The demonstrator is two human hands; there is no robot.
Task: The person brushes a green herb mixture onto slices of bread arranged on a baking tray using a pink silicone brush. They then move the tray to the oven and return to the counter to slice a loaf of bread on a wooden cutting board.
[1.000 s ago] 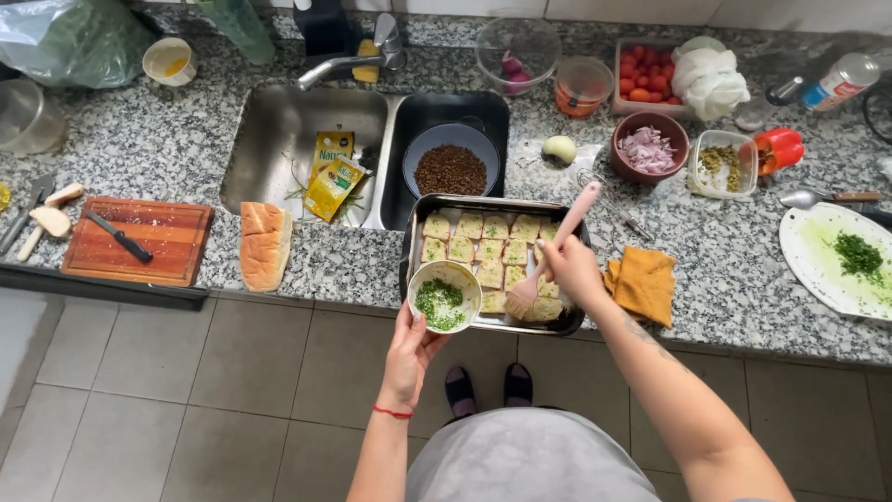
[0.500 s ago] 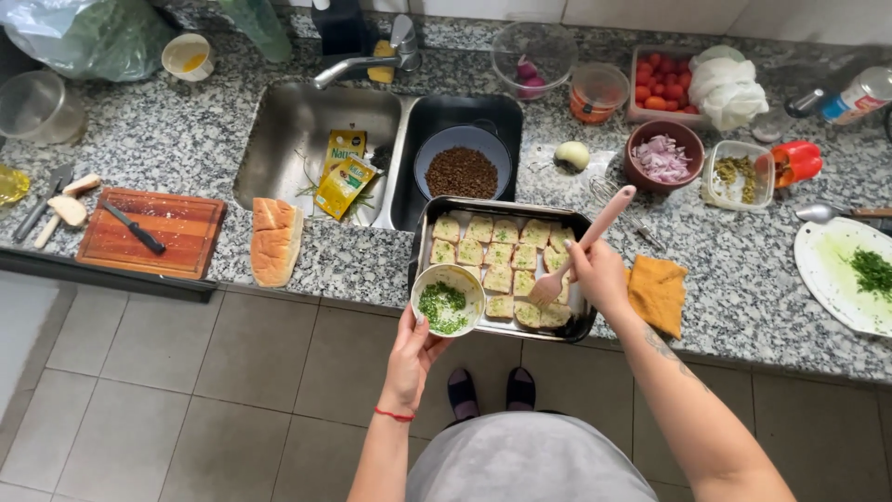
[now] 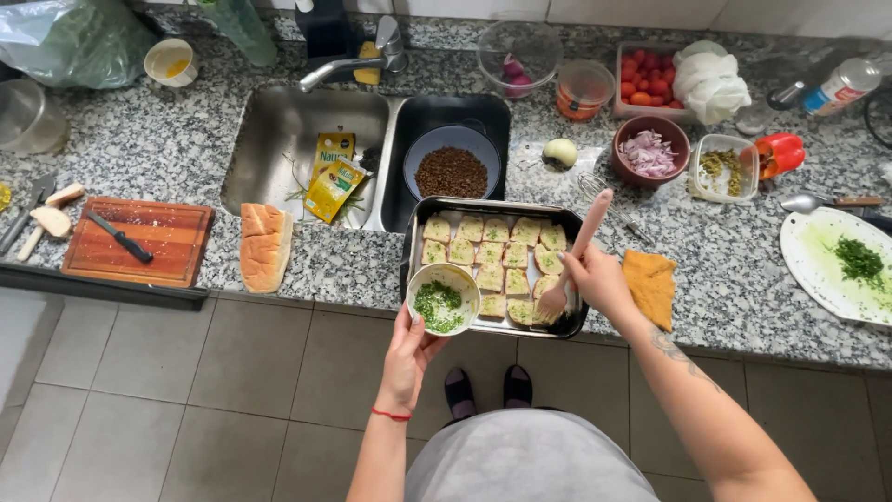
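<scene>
A metal baking tray (image 3: 410, 244) sits at the counter's front edge, filled with several small bread slices (image 3: 491, 249). My left hand (image 3: 410, 348) holds a small white bowl of green herb mix (image 3: 443, 299) from below, over the tray's near left corner. My right hand (image 3: 596, 278) grips a pink-handled brush (image 3: 580, 244), whose head rests on the slices at the tray's near right corner.
A steel sink (image 3: 302, 149) holds yellow packets and a colander of lentils (image 3: 452, 169). Left lie a bread loaf (image 3: 264, 244) and a wooden board with a knife (image 3: 139, 238). Right are an orange cloth (image 3: 649, 284), a bowl of chopped onion (image 3: 649, 153), tomatoes (image 3: 641, 77) and a herb plate (image 3: 844, 262).
The brush has shifted slightly over the slices at the tray's near right. The bowl stays held at the tray's left corner. The camera view has drifted a little.
</scene>
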